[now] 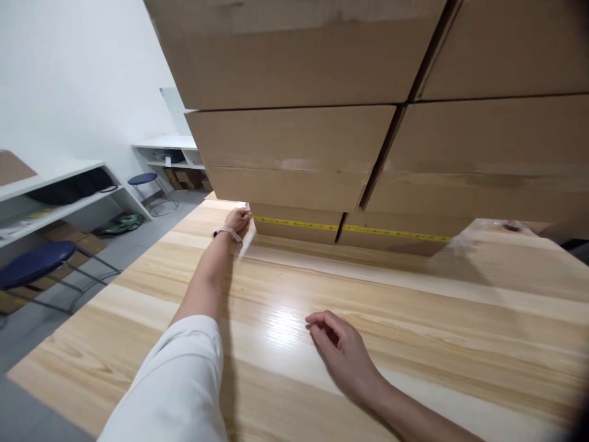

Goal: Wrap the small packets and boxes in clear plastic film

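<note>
My left hand (238, 220) is stretched far across the wooden table (414, 319) and grips the left corner of the lowest cardboard box (297, 226) in a tall stack. A yellow strip (368, 230), like a tape measure, runs along the front of the bottom boxes. A pale bracelet (227, 232) circles my left wrist. My right hand (343, 351) rests near me on the table top, fingers curled loosely, holding nothing. The stack of large cardboard boxes (294, 141) fills the upper view in two columns.
White shelving (55, 184) runs along the left wall with dark bags on it. A blue chair (34, 263) and a blue stool (143, 179) stand on the grey floor at left. Something clear and crinkled (506, 226) lies on the table's far right.
</note>
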`<state>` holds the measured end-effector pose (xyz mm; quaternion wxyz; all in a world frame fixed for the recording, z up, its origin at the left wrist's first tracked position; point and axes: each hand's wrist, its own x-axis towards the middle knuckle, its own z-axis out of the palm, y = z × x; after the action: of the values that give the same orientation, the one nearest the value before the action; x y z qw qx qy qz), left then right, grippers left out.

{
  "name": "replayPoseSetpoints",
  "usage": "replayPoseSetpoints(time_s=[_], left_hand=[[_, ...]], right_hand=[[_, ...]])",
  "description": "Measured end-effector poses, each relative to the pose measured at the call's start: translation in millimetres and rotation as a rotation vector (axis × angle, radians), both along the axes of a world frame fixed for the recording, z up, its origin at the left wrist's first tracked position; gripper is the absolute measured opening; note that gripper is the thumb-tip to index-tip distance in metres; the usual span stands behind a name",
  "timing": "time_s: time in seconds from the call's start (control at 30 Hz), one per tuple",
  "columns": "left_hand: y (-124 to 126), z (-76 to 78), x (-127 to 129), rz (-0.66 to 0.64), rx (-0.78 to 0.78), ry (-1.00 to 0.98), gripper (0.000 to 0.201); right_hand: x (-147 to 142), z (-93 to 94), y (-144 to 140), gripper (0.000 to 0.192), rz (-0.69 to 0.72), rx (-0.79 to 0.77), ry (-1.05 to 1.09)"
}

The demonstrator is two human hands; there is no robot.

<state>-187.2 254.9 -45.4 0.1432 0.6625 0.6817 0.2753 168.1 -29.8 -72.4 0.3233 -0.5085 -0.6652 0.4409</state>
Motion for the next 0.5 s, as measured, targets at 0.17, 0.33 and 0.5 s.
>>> replayPoseSetpoints(time_s=[0.17,0.33,0.5], left_hand=[[-78.3,1.6,-29.0,0.005,-0.008,0.045,0.032],[-194.3,-10.0,-21.6,-0.085,-0.005,0.065,0.040],[-292.9,-15.9,49.7,-0.338,-0.037,0.056,0.037]], right_hand=[[-1.6,-2.1,1.7,0.031,-0.003,0.030,0.011],[-1.6,-10.9,5.7,0.028,0.001,0.065,0.045],[-5.5,-12.3,10.1,0.039,-0.080,0.066,0.189]])
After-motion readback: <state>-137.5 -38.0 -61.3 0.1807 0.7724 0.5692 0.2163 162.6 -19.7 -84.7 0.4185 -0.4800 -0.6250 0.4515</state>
